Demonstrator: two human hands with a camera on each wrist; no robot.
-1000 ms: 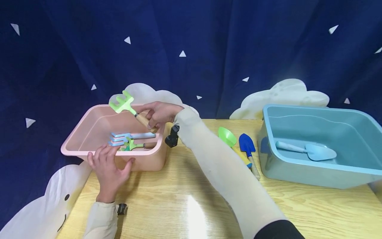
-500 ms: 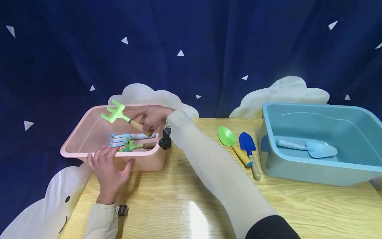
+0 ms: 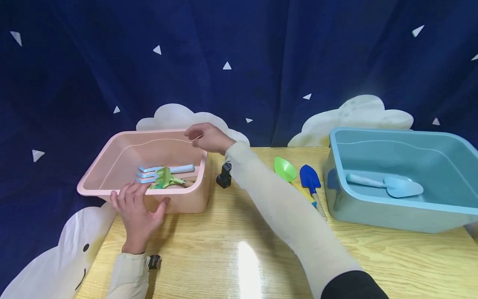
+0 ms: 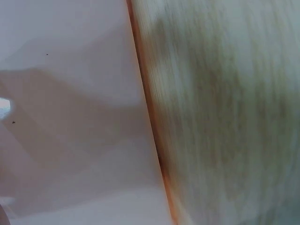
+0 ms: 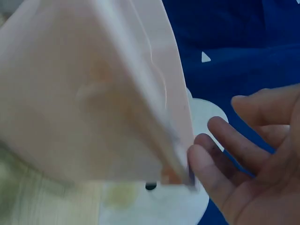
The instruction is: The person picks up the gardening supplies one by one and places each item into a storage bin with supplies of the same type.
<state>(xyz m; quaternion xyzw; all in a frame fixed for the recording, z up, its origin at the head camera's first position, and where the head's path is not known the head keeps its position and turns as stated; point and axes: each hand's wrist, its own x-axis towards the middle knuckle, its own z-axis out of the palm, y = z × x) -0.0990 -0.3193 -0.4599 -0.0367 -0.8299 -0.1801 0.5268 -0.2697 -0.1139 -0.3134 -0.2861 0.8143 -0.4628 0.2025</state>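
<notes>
Left hand [image 3: 136,214] rests with fingers spread on the pink tub's [image 3: 112,154] near wall; right hand [image 3: 207,138], fingers loose and empty, hovers above its far corner. Green rake [image 3: 166,179] lies inside. A careless nudge could shift the tub.

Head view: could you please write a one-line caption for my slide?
Left hand steadies the pink tub holding rakes; empty right hand hovers above its rim.

Left hand [image 3: 137,209]: fingers spread and straight, palm down, forearm in a cream sleeve. Right hand [image 3: 207,138]: held raised with loosely parted fingers, gripping nothing; arm stretched forward and leftward across the body, cream sleeve, dark cuff near the elbow.
</notes>
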